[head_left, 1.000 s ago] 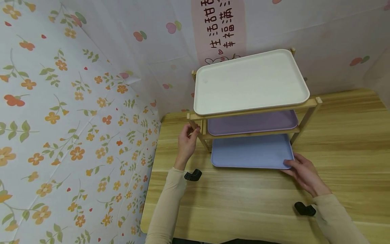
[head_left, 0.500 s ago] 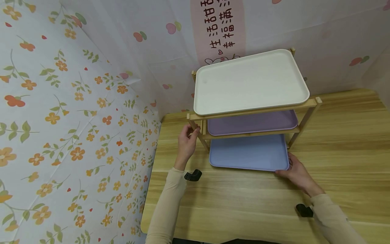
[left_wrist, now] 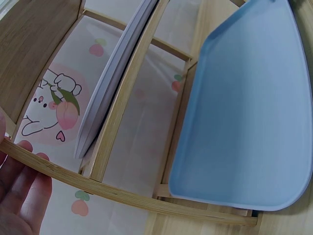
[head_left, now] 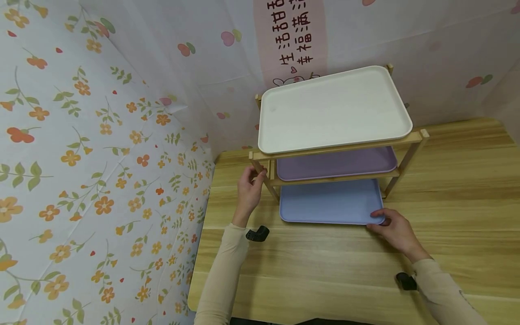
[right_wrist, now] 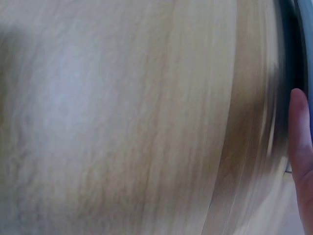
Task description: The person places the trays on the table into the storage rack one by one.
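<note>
A wooden three-tier rack (head_left: pixel 334 177) bears a white tray (head_left: pixel 333 110) on top, a purple tray (head_left: pixel 337 163) in the middle and a blue tray (head_left: pixel 331 203) at the bottom. My left hand (head_left: pixel 249 189) grips the rack's left front post; in the left wrist view its fingers (left_wrist: pixel 36 200) curl round the wooden bar. At the blue tray's front right corner, my right hand (head_left: pixel 396 230) pinches the rim, thumb at the front edge and a finger over the inside. The blue tray's front part sticks out past the rack; its back is hidden under the middle tier.
The rack stands on a wooden table (head_left: pixel 325 271) near the back. A patterned cloth (head_left: pixel 122 180) hangs along the left and behind it. Black wrist-camera parts (head_left: pixel 257 233) jut out by both forearms.
The blue tray has shifted slightly left. My right hand has moved left with the corner, and a finger now lies over the rim's inside. The left hand has stayed on the post.
</note>
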Demonstrator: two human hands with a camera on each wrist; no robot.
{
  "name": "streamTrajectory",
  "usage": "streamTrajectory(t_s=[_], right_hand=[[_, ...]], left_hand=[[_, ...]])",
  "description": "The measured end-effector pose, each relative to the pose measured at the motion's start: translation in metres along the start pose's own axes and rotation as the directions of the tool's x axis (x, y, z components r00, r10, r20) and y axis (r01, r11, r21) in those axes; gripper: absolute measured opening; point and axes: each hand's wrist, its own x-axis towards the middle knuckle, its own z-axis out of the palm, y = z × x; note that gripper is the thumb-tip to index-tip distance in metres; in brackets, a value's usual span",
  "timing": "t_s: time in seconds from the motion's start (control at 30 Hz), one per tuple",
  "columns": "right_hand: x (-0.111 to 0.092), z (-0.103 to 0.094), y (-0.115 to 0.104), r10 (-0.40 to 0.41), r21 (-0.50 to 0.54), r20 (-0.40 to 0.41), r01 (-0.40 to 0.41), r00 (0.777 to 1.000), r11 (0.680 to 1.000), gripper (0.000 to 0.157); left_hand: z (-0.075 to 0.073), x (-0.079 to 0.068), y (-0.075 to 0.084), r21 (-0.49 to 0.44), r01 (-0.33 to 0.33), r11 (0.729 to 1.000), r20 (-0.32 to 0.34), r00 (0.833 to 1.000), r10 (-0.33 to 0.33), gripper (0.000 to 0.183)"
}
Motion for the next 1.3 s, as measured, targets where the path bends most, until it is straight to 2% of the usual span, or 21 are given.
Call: streamTrajectory(t_s=[0.2,0.4,0.97,1.3], right_hand=[[0.0,0.001,0.001,-0.034,-0.018,-0.037,0.033,0.999,0.999,0.031],[-0.002,0.003,0.002,-0.092,-0.079,-0.096,0.085,0.991,0.993,0.019],[0.001,0.004,-0.001,-0.05,-0.146,-0.134,0.03,0.99,0.989,0.022],[0.009,0.007,-0.003,-0.064,-0.161,-0.162,0.037,0.985,0.986,0.023]], left_hand=[[0.0,0.0,0.002,0.021,0.009,1.0,-0.007,1.0,-0.009,0.021],[0.0,0.0,0.003,0.023,0.019,1.0,-0.003,1.0,-0.019,0.02],[0.001,0.0,0.0,0.014,0.021,1.0,-0.004,1.0,-0.021,0.022],[0.001,-0.001,0.0,0.006,0.029,1.0,-0.003,1.0,-0.029,0.021]])
